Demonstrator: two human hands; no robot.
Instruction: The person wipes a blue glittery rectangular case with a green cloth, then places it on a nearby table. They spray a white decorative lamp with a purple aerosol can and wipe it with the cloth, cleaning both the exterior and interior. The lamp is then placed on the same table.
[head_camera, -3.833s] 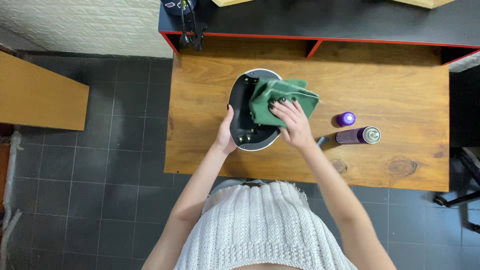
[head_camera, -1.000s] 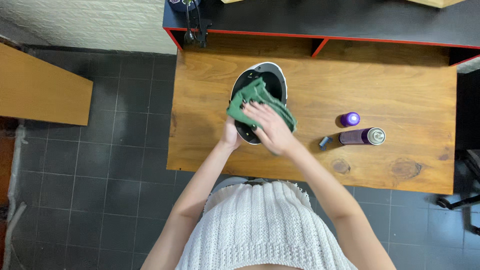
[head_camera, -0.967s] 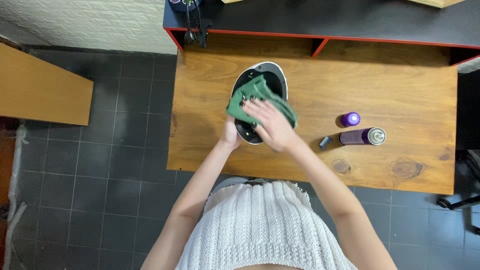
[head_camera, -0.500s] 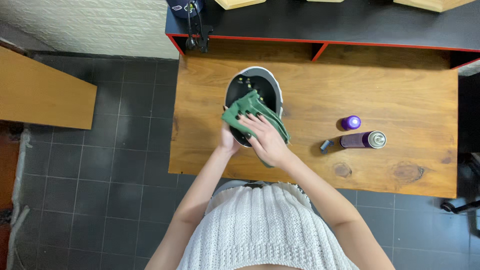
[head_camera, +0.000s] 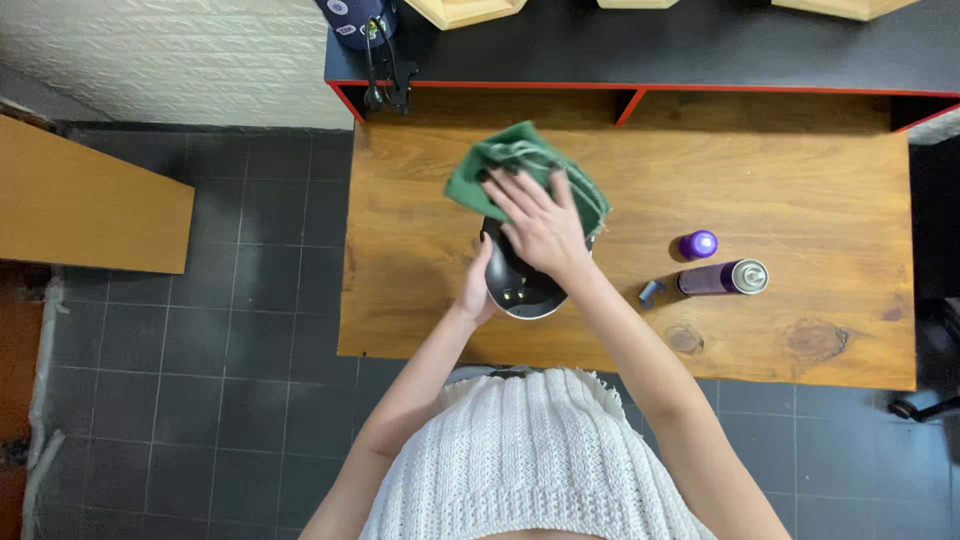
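Near the middle of the frame, the left hand grips the black pot to keep it steady while the right hand, fingers spread flat, presses the green cloth on it.

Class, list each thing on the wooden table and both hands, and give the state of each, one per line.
Green cloth: crumpled, pressed under the right hand.
Black appliance: steadied by the left hand.
Purple spray can: lying on its side, uncapped.
Purple cap: off, beside the can.

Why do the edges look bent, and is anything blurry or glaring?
Head view: wide lens bows the wooden table edges; even light, soft shadows; small glint on the purple spray can; right hand on the green cloth looks sharp, no strong blur.
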